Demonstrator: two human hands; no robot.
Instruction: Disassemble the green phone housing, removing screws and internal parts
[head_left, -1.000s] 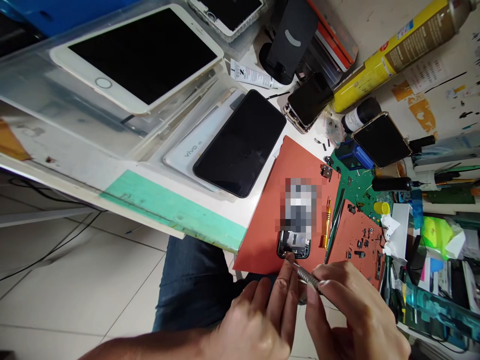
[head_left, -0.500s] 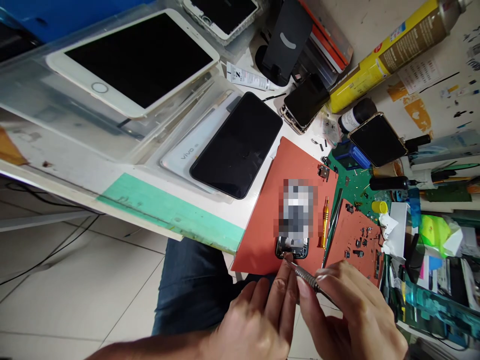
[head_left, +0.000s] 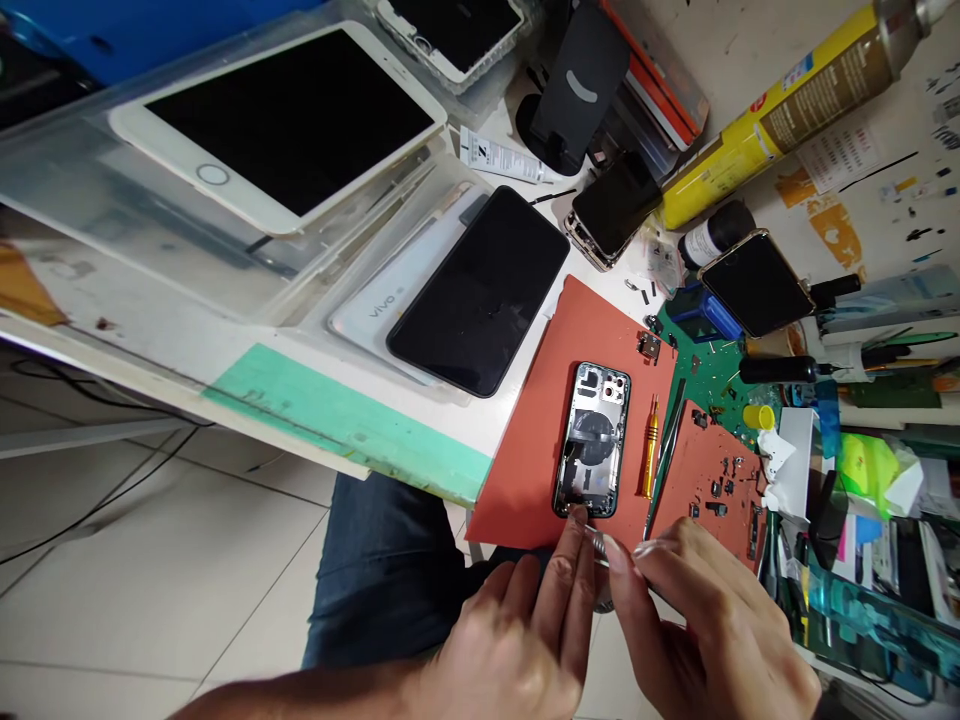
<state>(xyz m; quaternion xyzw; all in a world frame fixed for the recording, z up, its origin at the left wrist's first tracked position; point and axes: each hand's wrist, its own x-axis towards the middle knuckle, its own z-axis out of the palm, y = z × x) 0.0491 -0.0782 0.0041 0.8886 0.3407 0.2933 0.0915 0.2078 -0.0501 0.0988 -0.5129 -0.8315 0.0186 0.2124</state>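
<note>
Lying just beyond your left hand (head_left: pixel 514 635), phone housing (head_left: pixel 594 440), near edge at outstretched fingertip, grip unclear, your right hand (head_left: pixel 705 610) pinching a tool (head_left: pixel 596 542).

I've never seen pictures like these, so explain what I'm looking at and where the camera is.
No machine here: these are one person's two bare hands. The view comes from one camera on that person's head, looking forward and down. The left hand has a fingertip at the near end of an opened phone shell, which lies on a red mat. The right hand holds a slim metal tool. A yellow tool lies beside the shell, and a black-screened phone lies farther left.
</note>
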